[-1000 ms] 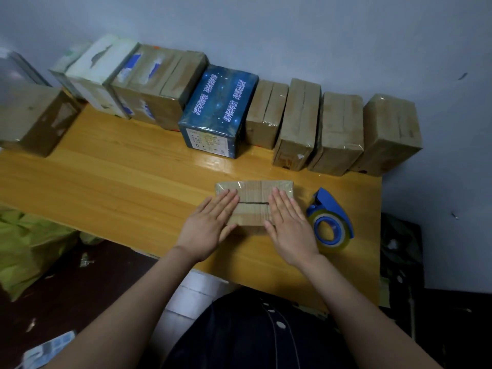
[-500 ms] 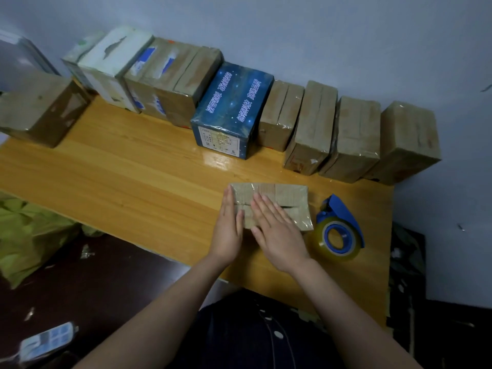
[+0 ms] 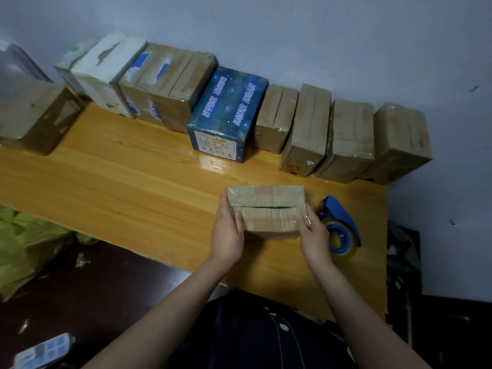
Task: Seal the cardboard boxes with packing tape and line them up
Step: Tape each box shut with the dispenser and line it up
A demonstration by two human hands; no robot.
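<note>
A small taped cardboard box (image 3: 266, 206) lies on the wooden table (image 3: 119, 179) in front of me, its top seam running left to right under clear tape. My left hand (image 3: 226, 235) grips its left end, thumb on top. My right hand (image 3: 315, 237) grips its right end the same way. A blue tape dispenser (image 3: 339, 227) with a yellowish roll lies just right of the box, partly behind my right hand. Several sealed boxes stand in a row along the wall, among them a blue starry box (image 3: 227, 113).
One brown box (image 3: 34, 115) stands apart at the table's far left. The table's right edge is close behind the dispenser. A green bag (image 3: 24, 243) lies on the dark floor at left, with a small packet (image 3: 40, 352) near the bottom corner.
Both hands lay flat on top of the box before. They have moved apart to its two ends and now grip it.
</note>
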